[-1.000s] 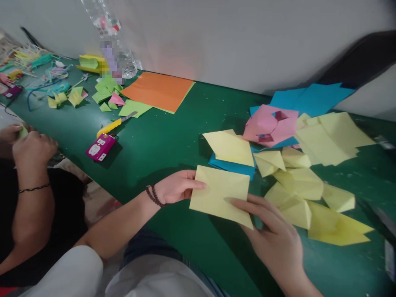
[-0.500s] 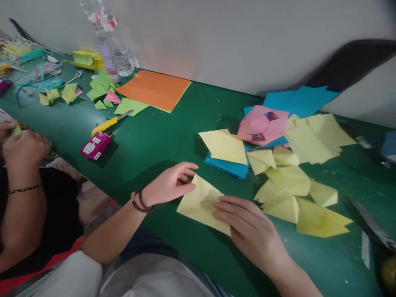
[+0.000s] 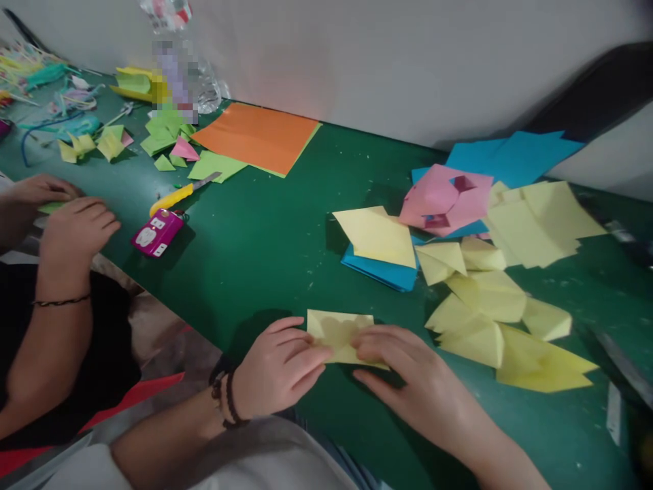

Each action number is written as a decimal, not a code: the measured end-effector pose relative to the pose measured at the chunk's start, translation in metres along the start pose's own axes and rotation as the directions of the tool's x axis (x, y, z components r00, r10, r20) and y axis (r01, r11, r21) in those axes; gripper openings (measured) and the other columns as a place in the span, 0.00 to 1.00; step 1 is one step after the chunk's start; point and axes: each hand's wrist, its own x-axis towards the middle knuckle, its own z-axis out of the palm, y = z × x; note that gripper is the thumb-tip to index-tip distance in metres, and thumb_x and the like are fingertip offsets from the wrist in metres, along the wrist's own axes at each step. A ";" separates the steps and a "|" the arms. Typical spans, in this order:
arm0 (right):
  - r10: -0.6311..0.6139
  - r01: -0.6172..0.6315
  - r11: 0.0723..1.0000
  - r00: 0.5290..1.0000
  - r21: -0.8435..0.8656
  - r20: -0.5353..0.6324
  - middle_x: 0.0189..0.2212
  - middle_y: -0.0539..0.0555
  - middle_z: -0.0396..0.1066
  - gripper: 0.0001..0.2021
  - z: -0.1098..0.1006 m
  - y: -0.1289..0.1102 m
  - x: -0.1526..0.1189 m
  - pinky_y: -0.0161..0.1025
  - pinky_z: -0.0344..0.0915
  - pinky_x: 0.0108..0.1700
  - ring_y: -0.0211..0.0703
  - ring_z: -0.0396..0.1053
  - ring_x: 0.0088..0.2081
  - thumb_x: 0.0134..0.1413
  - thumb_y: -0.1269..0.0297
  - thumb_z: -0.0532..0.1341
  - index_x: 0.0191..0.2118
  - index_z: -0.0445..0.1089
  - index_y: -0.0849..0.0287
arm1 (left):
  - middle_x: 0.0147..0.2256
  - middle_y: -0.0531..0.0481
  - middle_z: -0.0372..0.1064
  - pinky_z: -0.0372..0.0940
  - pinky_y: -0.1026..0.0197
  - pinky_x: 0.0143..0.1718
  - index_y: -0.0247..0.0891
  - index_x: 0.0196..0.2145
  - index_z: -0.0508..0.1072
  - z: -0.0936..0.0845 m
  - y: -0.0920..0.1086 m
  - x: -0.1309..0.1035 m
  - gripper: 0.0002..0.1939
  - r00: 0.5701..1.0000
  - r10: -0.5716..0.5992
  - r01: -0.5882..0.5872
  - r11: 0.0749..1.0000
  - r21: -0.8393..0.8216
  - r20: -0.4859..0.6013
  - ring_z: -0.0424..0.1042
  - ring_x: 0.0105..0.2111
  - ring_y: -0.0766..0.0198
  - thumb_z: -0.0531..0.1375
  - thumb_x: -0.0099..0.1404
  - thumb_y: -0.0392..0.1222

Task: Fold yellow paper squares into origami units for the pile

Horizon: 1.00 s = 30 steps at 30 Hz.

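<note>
A small sheet of pale yellow paper [image 3: 339,331] is between my hands, just above or on the green table; which, I cannot tell. My left hand [image 3: 280,367] is closed on its left end, thumb on top. At the right end, my right hand [image 3: 413,381] holds the paper with curled fingers over it, the thumb by the near edge. Just beyond lie another yellow sheet [image 3: 380,235] and folded blue paper [image 3: 380,267]. Several folded yellow pieces [image 3: 484,296] sit to the right of my right hand.
At the back right are a pink folded paper shape [image 3: 439,197], blue sheets [image 3: 510,160] and yellow sheets [image 3: 545,221]. Left of centre lie a purple box [image 3: 157,233], a yellow cutter [image 3: 173,197] and orange paper [image 3: 260,138]. A co-worker's hands [image 3: 76,224] hold green paper.
The yellow paper has turned so its long edges run nearly level, and it lies closer to me. My left hand has moved down and closed on its left end.
</note>
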 end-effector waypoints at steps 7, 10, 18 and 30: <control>0.129 -0.138 0.988 0.986 -0.076 -0.107 0.28 0.52 0.74 0.08 0.008 0.000 0.000 0.34 0.69 0.31 0.39 0.73 0.30 0.63 0.63 0.57 0.34 0.69 0.57 | 0.35 0.49 0.75 0.70 0.57 0.46 0.36 0.49 0.67 0.001 0.004 0.004 0.13 0.996 -0.025 0.026 1.000 0.011 -0.080 0.73 0.35 0.64 0.57 0.66 0.33; 0.112 -0.146 0.973 0.976 -0.177 -0.186 0.25 0.51 0.72 0.10 0.013 0.002 0.002 0.34 0.66 0.29 0.38 0.71 0.26 0.64 0.62 0.57 0.33 0.69 0.59 | 0.42 0.44 0.72 0.70 0.57 0.43 0.36 0.49 0.68 0.003 0.002 0.006 0.13 0.996 -0.055 0.058 0.997 0.042 -0.063 0.72 0.41 0.61 0.57 0.67 0.33; 0.009 -0.096 0.930 0.971 -0.355 -0.237 0.25 0.51 0.74 0.10 0.025 0.007 0.013 0.34 0.63 0.31 0.37 0.70 0.26 0.65 0.64 0.56 0.36 0.72 0.60 | 0.48 0.41 0.68 0.68 0.55 0.46 0.37 0.43 0.73 0.003 0.000 0.006 0.10 0.996 -0.078 0.080 0.993 0.081 -0.037 0.70 0.44 0.60 0.56 0.67 0.30; 0.037 -0.124 0.921 0.972 -0.370 -0.233 0.25 0.49 0.74 0.09 0.027 0.009 0.015 0.33 0.60 0.29 0.35 0.69 0.25 0.63 0.65 0.58 0.33 0.73 0.59 | 0.47 0.48 0.72 0.64 0.54 0.44 0.39 0.42 0.73 0.003 0.000 0.007 0.07 0.993 -0.117 0.118 0.985 0.123 -0.013 0.71 0.37 0.63 0.56 0.68 0.33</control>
